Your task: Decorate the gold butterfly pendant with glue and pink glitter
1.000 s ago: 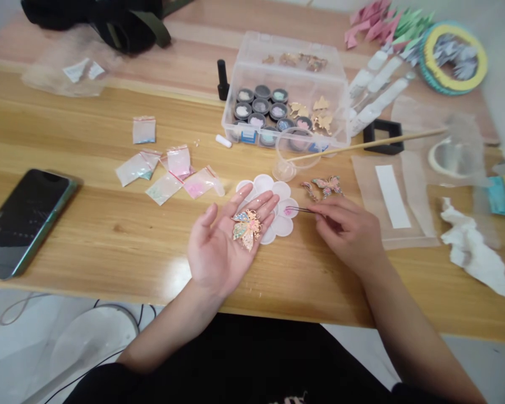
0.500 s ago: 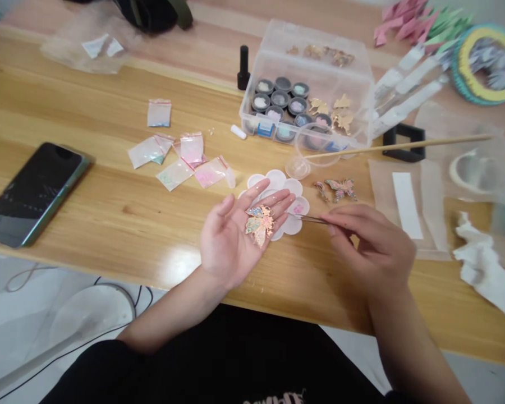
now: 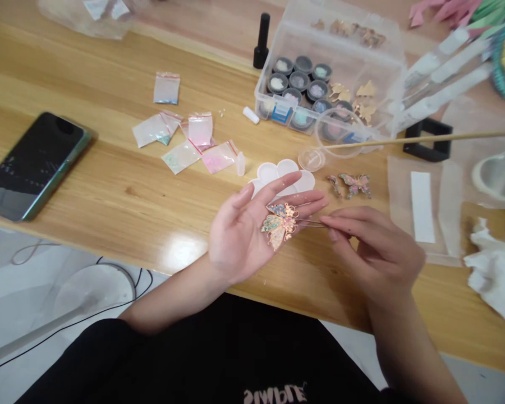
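Observation:
My left hand (image 3: 244, 238) is palm up with its fingers stretched out, holding a gold butterfly ornament (image 3: 281, 224) with blue, green and pale wings. Tiny specks cling to its fingers. My right hand (image 3: 376, 247) pinches thin metal tweezers (image 3: 313, 223), whose tips reach the right side of the ornament; whether they grip anything is too small to see. Partly hidden behind my left fingers lies a white flower-shaped palette (image 3: 287, 168). Just beyond my right hand, a second coloured butterfly ornament (image 3: 356, 185) rests on the table, beside a small matching piece (image 3: 334, 186).
Behind stands an open clear plastic box (image 3: 265, 115) with several small pots and gold pieces. A wooden stick (image 3: 425, 138) crosses a clear lid (image 3: 320, 132). Small zip bags (image 3: 183, 156) and a phone (image 3: 36, 163) lie left, crumpled tissue (image 3: 494, 266) right.
The tweezers have moved from the palette's right petals to the ornament on my left palm. My left hand has shifted right and now covers more of the palette. The camera view has also shifted.

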`<state>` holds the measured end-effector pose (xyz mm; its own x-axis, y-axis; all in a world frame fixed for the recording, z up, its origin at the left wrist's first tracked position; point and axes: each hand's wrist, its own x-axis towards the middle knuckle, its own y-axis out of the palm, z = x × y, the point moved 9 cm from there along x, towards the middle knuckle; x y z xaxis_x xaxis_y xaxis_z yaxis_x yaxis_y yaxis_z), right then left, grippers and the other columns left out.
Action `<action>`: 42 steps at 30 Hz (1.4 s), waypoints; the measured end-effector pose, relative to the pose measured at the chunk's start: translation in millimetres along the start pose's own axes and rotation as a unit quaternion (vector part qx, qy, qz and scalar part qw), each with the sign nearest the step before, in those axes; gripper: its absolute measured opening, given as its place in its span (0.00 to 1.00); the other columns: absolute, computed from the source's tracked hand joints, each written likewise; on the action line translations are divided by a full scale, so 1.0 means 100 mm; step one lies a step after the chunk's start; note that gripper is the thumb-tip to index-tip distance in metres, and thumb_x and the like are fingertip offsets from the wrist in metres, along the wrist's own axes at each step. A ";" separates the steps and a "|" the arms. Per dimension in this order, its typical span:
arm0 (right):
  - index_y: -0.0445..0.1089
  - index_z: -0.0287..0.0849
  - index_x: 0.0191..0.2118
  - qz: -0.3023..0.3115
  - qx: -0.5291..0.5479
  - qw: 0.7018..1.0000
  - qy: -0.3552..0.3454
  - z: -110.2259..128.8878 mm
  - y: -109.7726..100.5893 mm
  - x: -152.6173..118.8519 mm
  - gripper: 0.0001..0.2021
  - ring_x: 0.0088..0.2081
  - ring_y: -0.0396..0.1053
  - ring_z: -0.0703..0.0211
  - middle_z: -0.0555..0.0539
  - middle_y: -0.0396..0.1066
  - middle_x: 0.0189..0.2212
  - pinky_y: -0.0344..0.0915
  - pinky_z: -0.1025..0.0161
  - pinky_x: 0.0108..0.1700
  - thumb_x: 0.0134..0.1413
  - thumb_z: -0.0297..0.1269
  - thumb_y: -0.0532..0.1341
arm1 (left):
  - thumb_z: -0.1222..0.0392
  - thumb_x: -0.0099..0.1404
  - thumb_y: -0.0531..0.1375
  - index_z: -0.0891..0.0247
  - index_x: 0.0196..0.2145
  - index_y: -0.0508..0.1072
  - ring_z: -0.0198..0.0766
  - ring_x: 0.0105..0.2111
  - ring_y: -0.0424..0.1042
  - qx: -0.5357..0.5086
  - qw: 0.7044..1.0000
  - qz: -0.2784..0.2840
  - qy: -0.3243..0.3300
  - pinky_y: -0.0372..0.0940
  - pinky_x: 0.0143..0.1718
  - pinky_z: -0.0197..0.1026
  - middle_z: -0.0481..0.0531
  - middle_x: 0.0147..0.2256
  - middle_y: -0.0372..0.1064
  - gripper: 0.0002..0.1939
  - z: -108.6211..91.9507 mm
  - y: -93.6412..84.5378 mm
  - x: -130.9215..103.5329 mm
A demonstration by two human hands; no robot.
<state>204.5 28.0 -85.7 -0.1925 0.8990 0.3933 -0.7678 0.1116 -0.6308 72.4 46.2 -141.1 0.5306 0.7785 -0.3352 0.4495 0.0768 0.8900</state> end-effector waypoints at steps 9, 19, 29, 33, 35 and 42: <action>0.77 0.54 0.47 0.006 -0.005 1.000 -0.007 0.01 0.02 0.00 0.19 0.37 0.75 0.60 0.52 0.79 0.38 0.72 0.62 0.35 0.55 0.22 0.64 | 0.42 0.73 0.44 0.68 0.64 0.63 0.55 0.66 0.64 -0.001 1.000 0.022 -0.004 0.48 0.69 0.55 0.64 0.54 0.76 0.33 0.00 0.04 -0.01; 0.78 0.55 0.49 -0.006 0.004 1.000 -0.015 0.01 -0.02 -0.01 0.20 0.36 0.75 0.57 0.50 0.79 0.38 0.72 0.60 0.32 0.55 0.24 0.64 | 0.42 0.73 0.47 0.67 0.63 0.65 0.54 0.64 0.67 -0.003 1.000 0.025 -0.003 0.51 0.69 0.54 0.63 0.52 0.77 0.31 0.00 0.02 -0.01; 0.78 0.56 0.48 0.004 -0.008 1.000 -0.009 0.01 0.02 0.00 0.19 0.36 0.76 0.58 0.51 0.79 0.38 0.73 0.60 0.34 0.56 0.24 0.64 | 0.42 0.73 0.46 0.67 0.66 0.60 0.54 0.64 0.66 -0.004 1.000 0.021 -0.008 0.50 0.69 0.53 0.63 0.54 0.76 0.34 0.01 0.02 -0.01; 0.77 0.56 0.49 0.004 -0.007 1.000 -0.010 0.01 0.01 0.00 0.20 0.37 0.76 0.58 0.51 0.79 0.38 0.73 0.60 0.34 0.56 0.23 0.64 | 0.42 0.73 0.45 0.67 0.64 0.63 0.54 0.63 0.67 0.001 1.000 0.016 -0.004 0.51 0.68 0.53 0.63 0.52 0.77 0.32 0.00 0.02 -0.01; 0.77 0.56 0.49 -0.002 -0.004 1.000 -0.012 0.02 0.00 0.00 0.20 0.37 0.76 0.58 0.52 0.79 0.38 0.72 0.61 0.33 0.56 0.23 0.65 | 0.43 0.73 0.45 0.67 0.64 0.63 0.53 0.63 0.67 0.001 1.000 0.015 -0.003 0.51 0.68 0.53 0.63 0.52 0.77 0.32 0.00 0.02 -0.01; 0.77 0.56 0.49 -0.004 -0.019 1.000 -0.024 0.03 -0.01 0.00 0.19 0.36 0.76 0.58 0.51 0.79 0.38 0.73 0.59 0.33 0.57 0.24 0.64 | 0.44 0.74 0.42 0.68 0.67 0.58 0.53 0.64 0.66 -0.006 1.000 0.020 -0.005 0.51 0.68 0.54 0.64 0.55 0.75 0.34 0.00 0.04 -0.01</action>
<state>203.2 26.1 -83.1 -0.2162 0.8766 0.4300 -0.7463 0.1356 -0.6517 73.9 45.8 -137.4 0.5546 0.7750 -0.3030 0.4199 0.0537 0.9060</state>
